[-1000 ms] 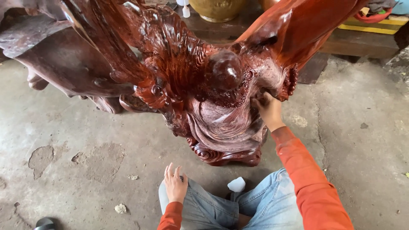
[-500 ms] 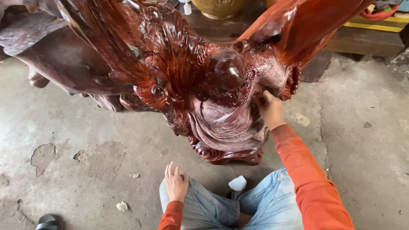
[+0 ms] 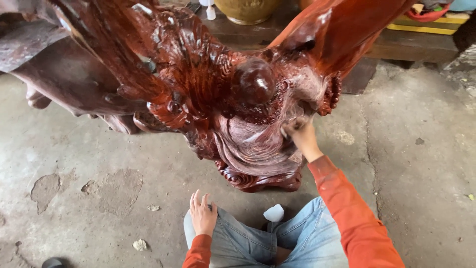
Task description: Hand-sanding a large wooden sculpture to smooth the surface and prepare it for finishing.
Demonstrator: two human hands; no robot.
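Observation:
A large glossy red-brown carved wooden sculpture [image 3: 218, 89] with feather-like relief stands on the concrete floor in front of me. My right hand [image 3: 300, 136], in an orange sleeve, is pressed against its carved surface low on the right, fingers bunched, apparently on a small pale piece that is too hidden to name. My left hand [image 3: 202, 214] rests flat on my left knee, fingers apart, holding nothing. I am crouched in blue jeans [image 3: 248, 243]. A small white object [image 3: 273, 213] lies on the floor between my knees, below the sculpture's scrolled base [image 3: 258, 178].
Concrete floor [image 3: 99, 164] with chipped patches and small stones at the left. A low wooden bench [image 3: 416, 44] with a yellow edge runs along the back right. A tan ceramic pot [image 3: 246, 9] sits behind the sculpture. A dark wooden piece [image 3: 29, 54] lies at the left.
My right hand has shifted a little up along the carving, staying pressed to it. The left hand has stayed on my knee. The view has tilted slightly.

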